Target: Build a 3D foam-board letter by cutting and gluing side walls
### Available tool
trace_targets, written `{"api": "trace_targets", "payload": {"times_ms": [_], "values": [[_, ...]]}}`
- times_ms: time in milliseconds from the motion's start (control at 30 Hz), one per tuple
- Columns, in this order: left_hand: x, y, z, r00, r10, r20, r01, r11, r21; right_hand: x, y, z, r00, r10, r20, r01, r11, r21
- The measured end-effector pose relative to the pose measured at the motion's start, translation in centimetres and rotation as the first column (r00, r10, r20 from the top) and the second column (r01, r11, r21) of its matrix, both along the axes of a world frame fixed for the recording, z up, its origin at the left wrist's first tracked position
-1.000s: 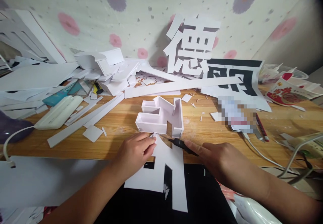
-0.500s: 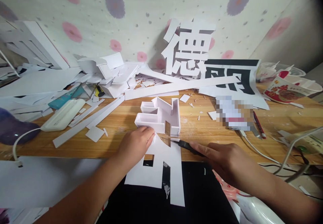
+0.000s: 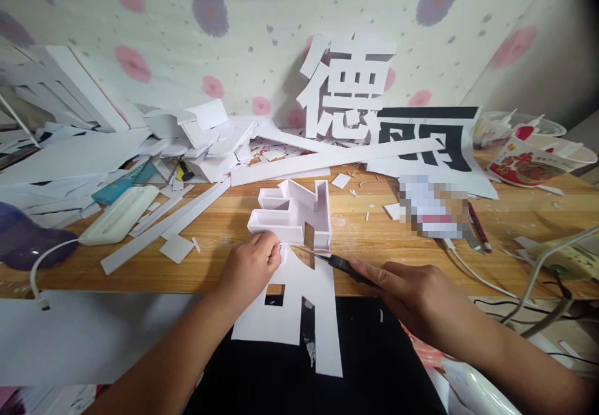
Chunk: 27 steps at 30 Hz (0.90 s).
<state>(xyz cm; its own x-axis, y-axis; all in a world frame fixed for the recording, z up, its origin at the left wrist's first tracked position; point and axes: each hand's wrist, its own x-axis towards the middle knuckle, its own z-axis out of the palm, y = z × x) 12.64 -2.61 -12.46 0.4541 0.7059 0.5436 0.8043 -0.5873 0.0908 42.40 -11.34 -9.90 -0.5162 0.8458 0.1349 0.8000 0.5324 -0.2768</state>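
Note:
A white foam-board piece [image 3: 299, 302], cut into a character shape, lies over the wooden table's [image 3: 224, 228] front edge. My left hand [image 3: 250, 268] is closed, pinching the upper left tip of that piece. My right hand [image 3: 416, 296] grips a black craft knife [image 3: 344, 266] whose blade lies on the piece's top edge. Just behind stands a white three-dimensional box character [image 3: 292, 215] with raised walls, almost touching my left hand.
White offcuts and strips [image 3: 196, 146] are heaped at back left beside a cream case [image 3: 119, 214]. Large cut characters [image 3: 349, 87] lean on the flowered wall. A printed bowl [image 3: 531, 159] stands far right; cables [image 3: 528, 284] trail over the right edge. A pixelated patch [image 3: 433, 208] sits centre right.
The view has tilted slightly. My left hand shifted a little on the piece's tip, and the knife blade slid a short way along the top edge.

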Motion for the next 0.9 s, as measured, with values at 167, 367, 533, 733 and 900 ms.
{"api": "trace_targets", "payload": {"times_ms": [167,367,533,733,900], "values": [[-0.02,-0.13,-0.2,1.0,0.007,0.024,-0.008,1.0,0.017,-0.57,0.37,0.4,0.999,0.01,0.047,-0.012,0.999,0.042],[-0.02,-0.14,-0.28,0.998,0.02,0.051,-0.021,0.999,0.025,-0.77,0.48,0.4,0.999,0.016,0.05,-0.02,0.995,0.097],[0.04,-0.03,-0.32,0.998,0.023,0.061,-0.024,1.0,0.016,-0.61,0.22,0.16,1.0,0.005,0.03,-0.008,0.995,0.099],[-0.08,-0.13,-0.42,0.996,0.038,0.08,-0.04,0.999,0.022,-0.71,-0.01,0.1,1.0,-0.01,0.021,0.007,0.994,0.111],[-0.31,-0.19,-0.48,0.993,0.03,0.113,-0.032,0.999,0.018,-0.66,-0.03,0.05,1.0,-0.005,0.013,0.003,0.992,0.128]]}}
